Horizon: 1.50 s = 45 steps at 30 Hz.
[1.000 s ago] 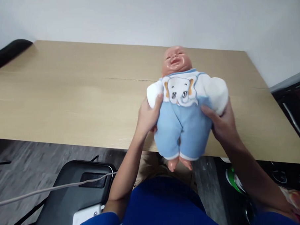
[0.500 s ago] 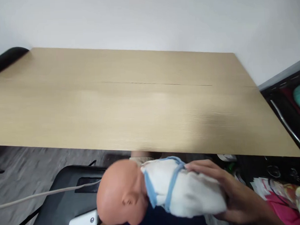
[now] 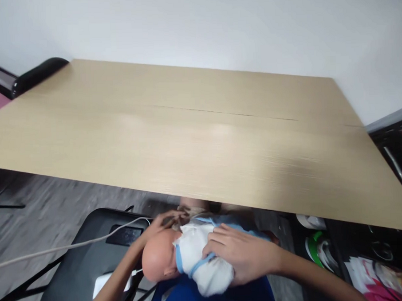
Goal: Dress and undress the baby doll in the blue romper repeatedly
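Observation:
A baby doll (image 3: 159, 254) with a bald head, wrapped in white cloth (image 3: 198, 244) with blue trim, lies on its side across my lap. My right hand (image 3: 237, 251) is closed over the wrapped body, its fingers curled on the cloth near a blue band. Beyond the doll's head, my left hand (image 3: 169, 219) reaches with fingers apart and loosely bent; its forearm passes beside the head. The doll's face is turned out of sight.
A wooden table (image 3: 187, 142) spans the view ahead. On the left, a black chair (image 3: 76, 267) holds a dark phone (image 3: 124, 235) and a white device (image 3: 102, 283) with a cable. Bags and rolls of tape (image 3: 317, 249) sit at the lower right.
My left hand has come into view from below and reached past the doll's head. The doll is lower and closer to my lap, and my right hand has shifted left along its body.

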Motion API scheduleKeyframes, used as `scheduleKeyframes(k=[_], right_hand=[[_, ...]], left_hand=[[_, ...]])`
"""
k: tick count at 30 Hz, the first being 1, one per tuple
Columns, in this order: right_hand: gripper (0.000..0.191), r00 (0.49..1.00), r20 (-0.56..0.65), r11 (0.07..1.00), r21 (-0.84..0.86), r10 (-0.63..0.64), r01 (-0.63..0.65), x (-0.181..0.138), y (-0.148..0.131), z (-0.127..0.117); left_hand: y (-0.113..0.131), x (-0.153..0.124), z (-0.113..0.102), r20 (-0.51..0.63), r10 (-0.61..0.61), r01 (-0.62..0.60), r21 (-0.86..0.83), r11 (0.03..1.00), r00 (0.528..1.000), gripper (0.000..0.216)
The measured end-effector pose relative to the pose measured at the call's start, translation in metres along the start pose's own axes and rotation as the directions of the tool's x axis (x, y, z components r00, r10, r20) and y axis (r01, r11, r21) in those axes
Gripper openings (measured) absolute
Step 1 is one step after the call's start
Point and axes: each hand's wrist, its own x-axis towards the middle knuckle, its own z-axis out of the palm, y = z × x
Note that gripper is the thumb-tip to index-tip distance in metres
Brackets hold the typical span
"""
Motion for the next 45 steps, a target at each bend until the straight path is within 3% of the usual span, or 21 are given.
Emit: scheduleKeyframes(k=[2, 4, 6, 8, 10, 12, 14, 18, 24, 28, 33, 39, 42, 45], right_hand=[[0.046, 0.999, -0.041, 1.0, 0.029, 0.0, 0.001, 0.003, -0.001, 0.006], [0.039, 0.998, -0.06, 0.999, 0.031, 0.011, -0.01, 0.006, -0.002, 0.012], [0.034, 0.998, -0.06, 1.0, 0.013, -0.01, 0.011, 0.007, -0.004, 0.015], [0.029, 0.997, -0.077, 1.0, -0.014, -0.028, 0.027, 0.006, -0.008, 0.015], [0.021, 0.993, -0.111, 0.998, -0.051, -0.039, 0.034, 0.002, -0.013, 0.016], [0.013, 0.982, -0.17, 0.987, -0.147, -0.086, 0.061, -0.006, -0.021, 0.018], [0.021, 0.954, -0.247, 0.943, -0.321, -0.167, 0.082, -0.015, -0.03, 0.023], [0.035, 0.897, -0.367, 0.849, -0.528, -0.247, 0.018, -0.032, -0.044, 0.037], [0.039, 0.856, -0.481, 0.858, -0.506, -0.191, -0.093, -0.055, -0.044, 0.072], [0.023, 0.832, -0.535, 0.893, -0.434, -0.149, -0.12, -0.071, -0.042, 0.081], [0.024, 0.831, -0.548, 0.934, -0.336, -0.089, -0.122, -0.085, -0.038, 0.069], [0.023, 0.815, -0.578, 0.977, -0.19, -0.036, -0.091, -0.088, -0.024, 0.073], [0.025, 0.827, -0.561, 0.965, -0.236, -0.042, -0.111, -0.085, -0.017, 0.077], [0.03, 0.835, -0.543, 0.943, -0.318, -0.095, -0.1, -0.082, -0.011, 0.082]], left_hand=[[-0.004, -0.008, -0.02, 0.009, -0.031, 0.031, 0.041, 0.999, 0.999, 0.061], [0.003, -0.016, -0.021, 0.049, 0.022, -0.026, 0.075, 0.997, 0.999, 0.056], [0.018, -0.02, -0.001, 0.136, 0.187, -0.196, 0.054, 0.979, 0.973, 0.061], [0.034, -0.02, 0.033, 0.286, 0.348, -0.354, -0.03, 0.935, 0.893, 0.08], [0.045, -0.016, 0.065, 0.423, 0.36, -0.41, 0.031, 0.912, 0.832, 0.089], [0.048, -0.011, 0.084, 0.457, 0.308, -0.39, 0.094, 0.916, 0.834, 0.088], [0.043, -0.005, 0.09, 0.444, 0.294, -0.367, 0.086, 0.926, 0.846, 0.083], [0.021, 0.006, 0.084, 0.431, 0.349, -0.371, -0.036, 0.928, 0.832, 0.074], [0.004, 0.012, 0.079, 0.422, 0.311, -0.29, -0.115, 0.95, 0.852, 0.06], [0.004, 0.014, 0.076, 0.452, 0.32, -0.287, -0.142, 0.947, 0.833, 0.055], [0.01, 0.017, 0.064, 0.459, 0.28, -0.213, -0.193, 0.958, 0.843, 0.069], [0.012, 0.018, 0.054, 0.505, 0.319, -0.221, -0.247, 0.944, 0.802, 0.065], [0.016, 0.015, 0.052, 0.506, 0.324, -0.243, -0.22, 0.945, 0.8, 0.068], [0.023, 0.008, 0.058, 0.501, 0.368, -0.345, -0.143, 0.928, 0.783, 0.09]])
